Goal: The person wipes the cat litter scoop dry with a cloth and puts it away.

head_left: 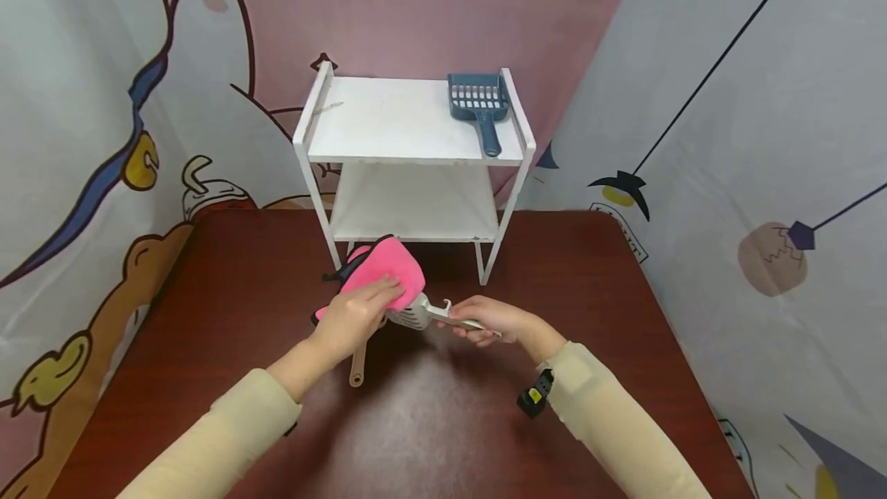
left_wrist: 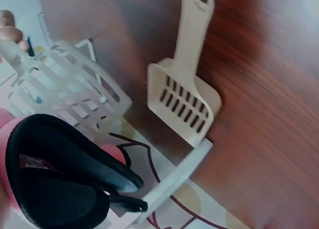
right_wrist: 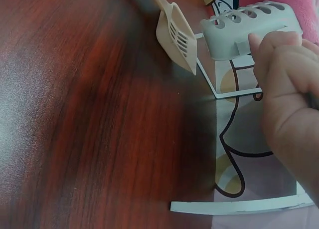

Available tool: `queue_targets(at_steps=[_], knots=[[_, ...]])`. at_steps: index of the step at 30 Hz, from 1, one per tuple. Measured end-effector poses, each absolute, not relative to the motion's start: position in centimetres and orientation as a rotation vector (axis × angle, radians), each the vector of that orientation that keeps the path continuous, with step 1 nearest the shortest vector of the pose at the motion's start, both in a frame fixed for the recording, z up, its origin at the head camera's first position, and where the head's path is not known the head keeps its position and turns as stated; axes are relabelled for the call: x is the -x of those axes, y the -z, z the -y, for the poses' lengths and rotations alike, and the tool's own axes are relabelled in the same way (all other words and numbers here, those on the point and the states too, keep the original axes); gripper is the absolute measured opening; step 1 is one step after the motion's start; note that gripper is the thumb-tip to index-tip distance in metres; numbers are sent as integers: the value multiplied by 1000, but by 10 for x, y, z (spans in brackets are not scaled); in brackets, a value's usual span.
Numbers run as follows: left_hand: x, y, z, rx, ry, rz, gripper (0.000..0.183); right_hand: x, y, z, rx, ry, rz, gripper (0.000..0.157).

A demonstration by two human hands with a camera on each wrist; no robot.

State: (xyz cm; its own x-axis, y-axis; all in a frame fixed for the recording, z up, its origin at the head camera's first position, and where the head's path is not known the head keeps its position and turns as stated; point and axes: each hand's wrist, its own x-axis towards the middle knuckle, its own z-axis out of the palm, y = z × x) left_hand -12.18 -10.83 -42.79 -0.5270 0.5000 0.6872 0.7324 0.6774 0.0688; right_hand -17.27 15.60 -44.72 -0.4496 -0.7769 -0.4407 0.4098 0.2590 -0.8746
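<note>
My left hand [head_left: 346,322] holds a soft pink pad with black edging [head_left: 388,262], its fingers laid across the pink face. Black padded flaps [left_wrist: 65,194] of it show in the left wrist view; the thumb's grip is hidden. With my right hand [head_left: 495,318] I grip the handle of a whitish slotted litter scoop [head_left: 413,316]. The scoop's basket lies right at the pad's lower edge, partly covered by it in the head view. Below them a beige litter scoop [left_wrist: 185,89] rests on the table, its handle [head_left: 357,366] pointing toward me.
A white two-tier shelf [head_left: 409,122] stands at the back of the dark red-brown table [head_left: 443,422]. On its top tier, at the right, lies a blue-grey litter scoop [head_left: 480,102]. Walls printed with cartoon figures close in the back and both sides.
</note>
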Motion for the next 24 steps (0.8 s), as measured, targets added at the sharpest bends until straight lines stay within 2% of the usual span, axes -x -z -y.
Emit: queue_targets(at_steps=[11, 15, 21, 24], knots=[[131, 434, 135, 866, 419, 2274, 35, 172, 449, -164, 370, 1429, -1490, 27], [133, 434, 145, 701, 519, 2395, 33, 171, 453, -166, 393, 1411, -1500, 27], [135, 428, 153, 381, 723, 2483, 30, 172, 456, -170, 431, 1399, -1560, 13], [134, 426, 149, 366, 744, 2451, 29, 173, 457, -169, 424, 1378, -1574, 19]])
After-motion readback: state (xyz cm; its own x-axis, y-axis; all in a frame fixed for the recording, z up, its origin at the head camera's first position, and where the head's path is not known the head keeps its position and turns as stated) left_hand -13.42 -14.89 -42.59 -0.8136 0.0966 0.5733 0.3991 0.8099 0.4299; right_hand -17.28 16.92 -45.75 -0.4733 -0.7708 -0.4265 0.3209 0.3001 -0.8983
